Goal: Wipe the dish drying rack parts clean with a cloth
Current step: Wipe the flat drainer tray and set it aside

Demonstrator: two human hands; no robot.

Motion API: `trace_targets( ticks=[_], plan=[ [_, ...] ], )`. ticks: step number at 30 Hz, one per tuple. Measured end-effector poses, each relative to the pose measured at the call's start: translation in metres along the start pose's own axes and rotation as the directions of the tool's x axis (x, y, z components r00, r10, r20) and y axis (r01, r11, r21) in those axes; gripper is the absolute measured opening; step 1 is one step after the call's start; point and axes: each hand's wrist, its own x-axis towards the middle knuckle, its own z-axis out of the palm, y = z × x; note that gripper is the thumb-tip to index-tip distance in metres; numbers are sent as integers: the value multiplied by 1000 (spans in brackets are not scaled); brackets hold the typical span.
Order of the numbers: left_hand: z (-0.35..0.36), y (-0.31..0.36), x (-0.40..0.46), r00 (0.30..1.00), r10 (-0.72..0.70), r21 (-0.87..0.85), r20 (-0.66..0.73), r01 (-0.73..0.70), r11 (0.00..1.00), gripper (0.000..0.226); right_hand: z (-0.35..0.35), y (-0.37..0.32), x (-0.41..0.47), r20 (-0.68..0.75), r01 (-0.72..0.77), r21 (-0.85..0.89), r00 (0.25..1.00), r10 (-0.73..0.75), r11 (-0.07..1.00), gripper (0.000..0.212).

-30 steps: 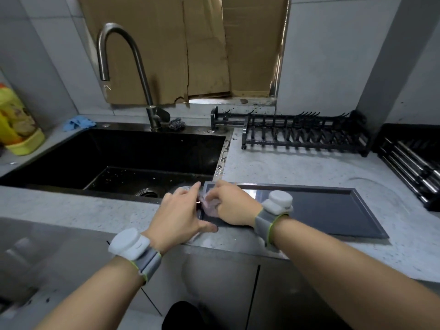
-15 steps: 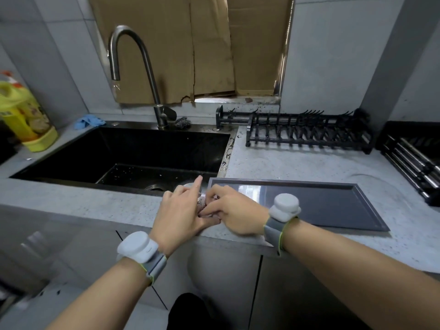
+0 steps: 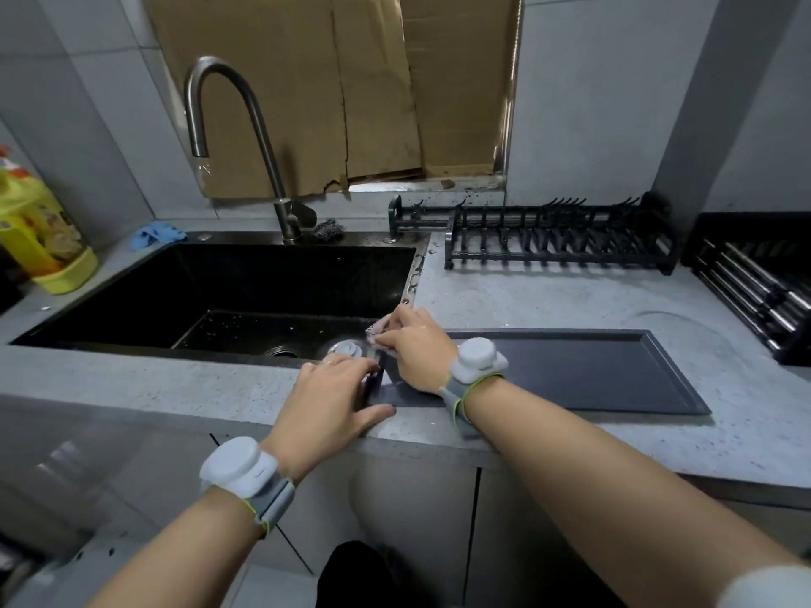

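Nearest the counter's front edge, the left hand (image 3: 327,403) lies on the left end of the dark drip tray (image 3: 583,370), fingers curled over the tray's short end rim and thumb stretched along the countertop (image 3: 548,300) just in front of it; the hold appears meant to brace the tray so it does not slide while it is rubbed. The tray lies flat along the front part of the countertop, its left end reaching the sink's (image 3: 219,296) right front corner, which would let loosened dirt or drips fall toward the basin. Just beyond the left hand, the right hand (image 3: 414,351) grasps a small pale cloth (image 3: 378,327), bunched under curled fingers and pressed at the tray's far left corner, where the rim meets the sink edge; only a wad of it shows past the fingertips. In my judgement the corner and end rim are under cleaning, and the long flat bed to the right is not shown being touched. A round pale object sits at the sink edge between the hands; what it is cannot be told. Further back, the black plate rack (image 3: 557,243) stands upright near the countertop's rear edge, well apart from both hands, with a second black frame behind it; these seemingly await their turn. At the far right edge lies a grid of metal bars (image 3: 755,287). Behind the sink rise the tap (image 3: 245,142), a blue rag and a yellow bottle.
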Motion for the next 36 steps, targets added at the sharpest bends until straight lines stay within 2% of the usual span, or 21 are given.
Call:
trace_targets(
  ticks=[3,6,10,14,17,20,24,27,29,31,34,36],
  plan=[
    [-1,-1,1,999,31,-11,6,-31,999,50,-27,24,-19,68,-53,-72,996,58,996,21],
    [-3,-1,3,997,66,14,39,-67,998,47,-61,50,-47,122,-142,-34,982,145,989,24],
    [-7,-5,1,992,121,38,33,-122,992,44,-110,75,-95,23,-259,145,966,258,955,20],
    [-3,26,11,956,273,-20,-106,-276,961,35,-142,93,-141,-13,-267,158,962,273,951,38],
    [12,85,22,915,382,-102,-132,-396,913,35,-156,107,-175,-48,-228,120,971,235,966,46],
    [28,114,27,882,458,-78,-113,-467,881,26,-161,111,-188,-94,-244,93,963,253,965,51],
    [39,138,42,838,538,-9,-94,-541,841,18,-171,118,-210,-119,-319,-40,942,312,947,34],
    [43,143,49,782,616,62,-90,-613,788,15,-171,118,-218,-42,-329,-169,944,327,929,27],
    [43,143,52,757,647,119,-91,-637,761,18,-166,119,-219,-3,-286,-243,956,294,927,35],
    [43,142,57,735,674,179,-70,-656,734,15,-162,119,-217,33,-182,-340,978,206,922,43],
    [41,141,59,715,694,210,-84,-668,714,14,-156,121,-211,38,-43,-411,997,64,911,29],
    [40,142,58,717,685,180,-128,-662,727,21,-151,114,-202,-64,-41,-314,998,22,948,20]
  ],
)
